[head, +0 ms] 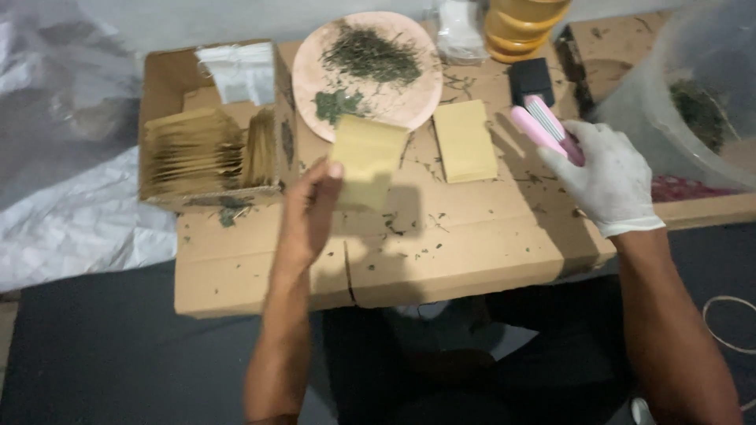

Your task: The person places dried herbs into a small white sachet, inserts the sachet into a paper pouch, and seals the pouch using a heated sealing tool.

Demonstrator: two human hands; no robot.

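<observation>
left grip (pixel 309 206) pinches a tan pouch (pixel 364 160) just below the pink plate (pixel 409 98) of dried green leaves (pixel 370 55). right grip (pixel 610 179), gloved, i see closed on a pink sealer (pixel 543 126). the open box (pixel 169 79) holds stacked pouches (pixel 193 149); another envelope (pixel 465 140) lies on the cardboard counter (pixel 472 244).

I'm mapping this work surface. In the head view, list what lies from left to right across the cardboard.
Open box of tan packets → left hand holding a tan packet → flat tan packet → pink tool in the gloved right hand → clear plastic tub.
</observation>
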